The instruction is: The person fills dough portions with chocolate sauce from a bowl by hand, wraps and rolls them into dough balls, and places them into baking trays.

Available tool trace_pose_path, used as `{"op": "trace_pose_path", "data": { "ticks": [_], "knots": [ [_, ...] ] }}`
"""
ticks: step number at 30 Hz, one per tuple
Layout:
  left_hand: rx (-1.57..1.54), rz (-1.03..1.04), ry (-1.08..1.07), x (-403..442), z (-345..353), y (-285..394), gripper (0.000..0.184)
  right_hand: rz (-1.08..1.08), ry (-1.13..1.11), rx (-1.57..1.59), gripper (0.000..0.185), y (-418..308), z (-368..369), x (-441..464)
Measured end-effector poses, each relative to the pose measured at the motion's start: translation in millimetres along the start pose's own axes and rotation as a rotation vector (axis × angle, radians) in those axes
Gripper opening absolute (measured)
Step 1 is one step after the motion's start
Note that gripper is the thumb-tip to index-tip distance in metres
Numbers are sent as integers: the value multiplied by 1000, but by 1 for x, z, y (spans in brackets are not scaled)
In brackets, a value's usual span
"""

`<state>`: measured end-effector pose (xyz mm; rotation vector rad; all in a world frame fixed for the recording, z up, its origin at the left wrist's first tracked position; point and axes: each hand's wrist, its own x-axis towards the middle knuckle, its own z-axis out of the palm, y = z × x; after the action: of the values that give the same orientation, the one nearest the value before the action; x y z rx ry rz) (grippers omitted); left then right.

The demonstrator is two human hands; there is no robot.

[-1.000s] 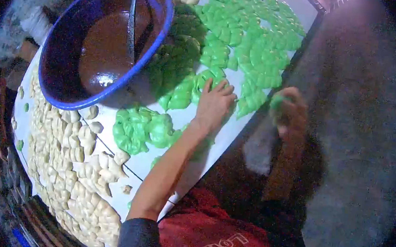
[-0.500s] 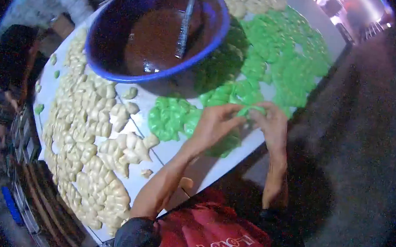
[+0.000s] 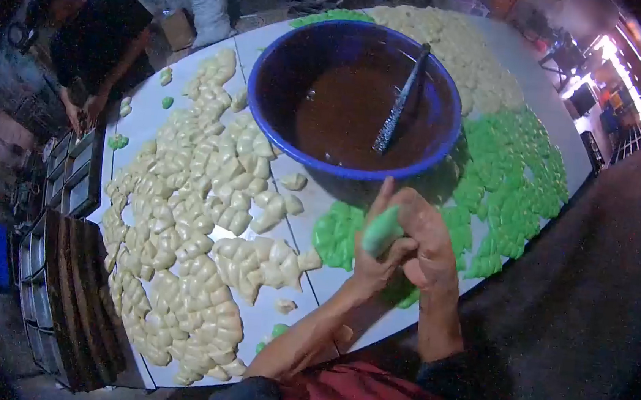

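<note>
My left hand (image 3: 376, 264) and my right hand (image 3: 428, 236) meet above the near edge of the white table. Between them is a smooth, rounded piece of green dough (image 3: 382, 232). The left fingers and thumb close about its lower end, while the right fingers curl over its upper right side. Some fingertips are hidden behind the dough and the other hand. Close by on the table lie flattened green dough pieces (image 3: 335, 235), just left of my hands. Many pale cream dough pieces (image 3: 180, 241) cover the left side of the tabletop.
A large blue basin (image 3: 287, 147) of brown liquid, with a long speckled stick (image 3: 401, 108) leaning in it, stands beyond my hands. More green dough (image 3: 508, 186) spreads right. Stacked trays (image 3: 39, 282) stand left of the table (image 3: 339, 339). Another person (image 3: 98, 43) bends over trays at far left.
The view has shifted, bringing the co-worker and trays further into sight. My hands have turned and lifted the green dough piece, which now shows upright between them.
</note>
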<state>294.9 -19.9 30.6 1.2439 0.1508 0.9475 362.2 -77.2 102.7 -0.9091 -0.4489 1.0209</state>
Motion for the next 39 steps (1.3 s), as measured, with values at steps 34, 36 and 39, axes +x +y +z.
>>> {"op": "trace_pose_path", "data": {
  "ticks": [34, 36, 39],
  "knots": [
    [-427, -538, 183, -18, -88, 60, 43, 215, -138, -94, 18, 42, 14, 64],
    [-352, -583, 262, -32, -90, 59, 38, 209, -199, -51, 24, 52, 4, 39],
    [-296, -581, 389, -52, -109, 52, 31, 77, -159, -268, 32, 70, -2, 5]
  ]
}}
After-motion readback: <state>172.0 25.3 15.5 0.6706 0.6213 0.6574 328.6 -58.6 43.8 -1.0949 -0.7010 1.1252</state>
